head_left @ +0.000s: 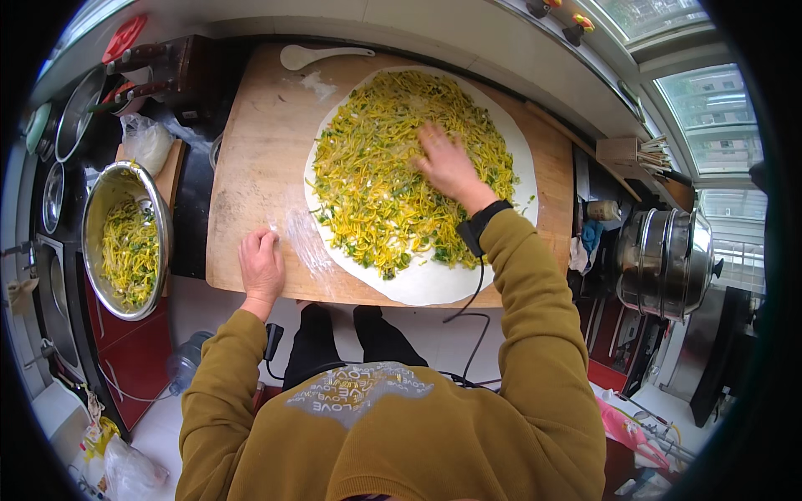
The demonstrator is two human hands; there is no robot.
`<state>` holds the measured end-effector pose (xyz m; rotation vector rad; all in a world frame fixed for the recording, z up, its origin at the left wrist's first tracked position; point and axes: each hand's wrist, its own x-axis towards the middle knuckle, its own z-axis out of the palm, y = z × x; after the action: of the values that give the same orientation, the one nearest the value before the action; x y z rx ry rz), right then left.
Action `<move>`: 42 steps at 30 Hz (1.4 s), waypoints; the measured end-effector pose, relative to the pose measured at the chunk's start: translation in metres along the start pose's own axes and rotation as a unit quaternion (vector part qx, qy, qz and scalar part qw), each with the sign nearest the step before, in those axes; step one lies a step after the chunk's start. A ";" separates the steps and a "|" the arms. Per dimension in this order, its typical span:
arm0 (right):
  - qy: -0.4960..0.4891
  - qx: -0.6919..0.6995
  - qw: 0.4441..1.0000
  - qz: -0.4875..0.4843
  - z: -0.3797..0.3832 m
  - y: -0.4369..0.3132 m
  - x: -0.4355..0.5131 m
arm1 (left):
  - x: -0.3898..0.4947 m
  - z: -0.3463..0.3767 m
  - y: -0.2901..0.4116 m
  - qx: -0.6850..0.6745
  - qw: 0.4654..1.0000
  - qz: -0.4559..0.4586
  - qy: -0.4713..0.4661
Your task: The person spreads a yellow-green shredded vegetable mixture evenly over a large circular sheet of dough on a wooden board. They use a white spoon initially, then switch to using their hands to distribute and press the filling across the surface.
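Observation:
A large round sheet of thin rolled dough (421, 290) lies on a wooden board (250, 163). Over most of it spreads a filling of yellow shreds and chopped greens (376, 181), leaving a bare rim that is widest along the near edge. My right hand (450, 164), slightly blurred, is palm down on the filling right of the middle, its fingers apart and holding nothing. Resting near the board's front left edge, my left hand (261, 264) has its fingers curled in, with no object visible in it. White flour (313, 247) streaks the wood between that hand and the dough.
A steel bowl (164, 250) with more filling stands at left. A white spoon (301, 57) lies at the board's back edge. Behind at left is a knife block (194, 75). On the right are a long rolling pin (583, 147) and a stacked steel steamer (664, 263).

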<state>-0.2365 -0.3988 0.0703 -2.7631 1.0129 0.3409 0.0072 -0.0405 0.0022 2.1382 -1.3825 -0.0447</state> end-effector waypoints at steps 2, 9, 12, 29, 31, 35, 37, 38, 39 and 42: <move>-0.009 -0.033 0.999 -0.032 0.009 -0.013 -0.001 | 0.001 0.000 0.001 0.000 1.000 0.001 0.002; 0.033 -0.002 0.993 0.112 0.012 -0.008 0.028 | 0.002 -0.002 0.003 0.003 1.000 0.001 -0.004; 0.050 0.032 0.997 0.040 0.018 -0.015 0.035 | 0.002 -0.003 0.003 0.012 1.000 0.001 -0.002; 0.058 0.019 0.989 0.137 -0.022 0.030 0.098 | 0.001 -0.002 0.002 -0.005 1.000 -0.003 -0.005; 0.062 -0.014 0.991 0.121 -0.026 0.028 0.104 | 0.001 -0.002 0.002 -0.006 1.000 -0.008 -0.004; 0.029 -0.081 0.996 0.038 -0.023 0.015 0.114 | 0.002 -0.001 0.003 -0.008 1.000 -0.002 -0.001; 0.023 -0.071 0.996 0.043 -0.020 0.012 0.117 | 0.002 -0.003 0.003 -0.011 1.000 -0.005 -0.005; 0.022 -0.053 0.997 0.055 -0.019 0.013 0.119 | 0.003 -0.003 0.003 -0.011 1.000 -0.001 -0.005; 0.030 -0.056 0.996 0.066 -0.018 0.015 0.121 | 0.003 -0.003 0.003 -0.012 1.000 -0.003 -0.005; 0.024 -0.043 0.996 0.079 -0.017 0.024 0.127 | 0.004 -0.003 0.003 -0.014 1.000 -0.003 -0.006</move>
<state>-0.1554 -0.4986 0.0502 -2.7857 1.2624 0.3488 0.0072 -0.0430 0.0075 2.1221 -1.3748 -0.0793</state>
